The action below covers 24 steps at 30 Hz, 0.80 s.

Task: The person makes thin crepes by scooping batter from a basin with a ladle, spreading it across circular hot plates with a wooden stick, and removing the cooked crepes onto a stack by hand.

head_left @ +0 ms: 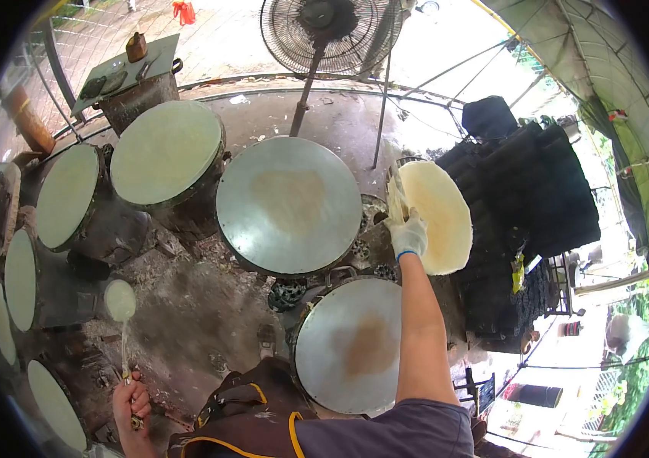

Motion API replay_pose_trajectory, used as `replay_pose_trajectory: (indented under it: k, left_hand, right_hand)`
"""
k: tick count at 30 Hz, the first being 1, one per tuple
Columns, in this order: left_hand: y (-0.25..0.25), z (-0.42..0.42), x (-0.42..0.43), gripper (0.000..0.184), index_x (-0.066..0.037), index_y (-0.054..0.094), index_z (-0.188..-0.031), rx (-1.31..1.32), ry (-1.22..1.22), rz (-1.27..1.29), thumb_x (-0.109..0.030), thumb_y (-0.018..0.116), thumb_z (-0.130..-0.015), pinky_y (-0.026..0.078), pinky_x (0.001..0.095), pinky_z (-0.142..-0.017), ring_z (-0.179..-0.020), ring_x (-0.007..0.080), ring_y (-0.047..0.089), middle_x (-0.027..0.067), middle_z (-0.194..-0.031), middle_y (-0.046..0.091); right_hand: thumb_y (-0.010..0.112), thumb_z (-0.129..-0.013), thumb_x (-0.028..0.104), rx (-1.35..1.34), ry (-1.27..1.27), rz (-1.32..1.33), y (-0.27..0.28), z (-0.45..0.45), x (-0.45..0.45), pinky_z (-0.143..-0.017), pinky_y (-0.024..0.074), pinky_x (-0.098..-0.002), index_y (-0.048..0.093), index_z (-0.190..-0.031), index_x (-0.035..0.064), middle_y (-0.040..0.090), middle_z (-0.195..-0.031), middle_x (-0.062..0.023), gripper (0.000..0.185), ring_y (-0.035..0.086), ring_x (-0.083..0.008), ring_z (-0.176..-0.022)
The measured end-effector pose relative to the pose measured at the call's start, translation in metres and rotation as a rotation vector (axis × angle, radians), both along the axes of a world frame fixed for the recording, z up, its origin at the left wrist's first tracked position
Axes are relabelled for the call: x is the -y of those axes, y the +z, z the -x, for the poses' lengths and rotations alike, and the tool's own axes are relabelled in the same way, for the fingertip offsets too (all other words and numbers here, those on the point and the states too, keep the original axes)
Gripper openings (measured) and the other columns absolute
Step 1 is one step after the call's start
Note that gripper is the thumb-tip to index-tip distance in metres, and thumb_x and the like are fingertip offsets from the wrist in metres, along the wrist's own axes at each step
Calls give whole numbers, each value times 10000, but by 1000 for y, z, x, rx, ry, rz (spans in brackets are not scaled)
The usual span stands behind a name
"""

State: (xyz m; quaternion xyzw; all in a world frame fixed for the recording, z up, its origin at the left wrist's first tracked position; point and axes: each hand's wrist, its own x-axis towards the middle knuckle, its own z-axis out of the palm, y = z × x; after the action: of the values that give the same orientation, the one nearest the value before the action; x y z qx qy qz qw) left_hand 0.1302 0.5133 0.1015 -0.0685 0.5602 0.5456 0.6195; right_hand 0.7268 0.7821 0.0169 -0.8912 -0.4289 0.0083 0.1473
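Observation:
My left hand (132,401), at the lower left, is wrapped round the handle of a ladle (121,300) whose round bowl is full of pale batter. The ladle hangs over the floor. My right hand (408,231), in a white glove with a blue cuff, is at the left edge of a round, thin, pale pancake (443,221). Its fingers are closed round a pale, narrow, upright piece that I cannot make out. Left of this hand is a bare round griddle (248,229) with a brownish middle. A second bare griddle (332,359) sits below, beside my right arm.
Several round griddles covered with pale batter, one of them a large griddle (166,153), curve down the left side. A standing fan (321,30) is at the top. Black stacked material (523,198) lies on the right. A small table (130,72) stands at the upper left.

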Motion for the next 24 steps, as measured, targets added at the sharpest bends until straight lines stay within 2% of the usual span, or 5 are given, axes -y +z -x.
replay_pose_trajectory:
  k: [8,14,17,23,24]
  left_hand:
    - [3,-26,-22,179,11,488,-1091,-16,-76,-8,-47,440,-929,332,194,-307,-404,44,370,3,-642,422]
    - [7,-35,-36,175,13,481,-1083,-10,-106,-30,-50,449,-924,333,192,-305,-398,46,363,13,-640,412]
    - [6,-33,-40,179,15,484,-1086,-8,-87,-30,-49,451,-922,321,197,-299,-393,52,359,18,-640,410]
    - [3,-22,-25,194,-8,504,-1109,-38,-140,-115,-54,464,-924,255,199,-308,-394,45,336,-3,-636,405]
    - [6,-20,-20,196,-15,506,-1114,-9,-147,-150,-59,470,-926,241,196,-314,-396,43,329,-11,-629,399]
  right_hand:
    - [603,-815,323,-8,1,-51,-8,-44,-12,-817,491,-418,676,-1002,30,674,-919,-216,355,651,-344,-898]
    - [575,-855,333,-253,-63,-319,6,-67,-1,-781,475,-393,660,-1005,-32,677,-911,-222,403,657,-328,-869]
    - [581,-866,359,-367,34,-227,21,-52,6,-790,479,-392,659,-1006,-26,673,-863,-226,417,656,-347,-854]
    - [564,-890,355,-230,298,-223,48,30,14,-854,454,-368,591,-1163,-34,654,-1040,-210,475,622,-276,-962]
    - [581,-886,282,-453,411,-158,68,71,17,-895,447,-363,543,-1241,-17,624,-1150,-195,465,597,-261,-1046]
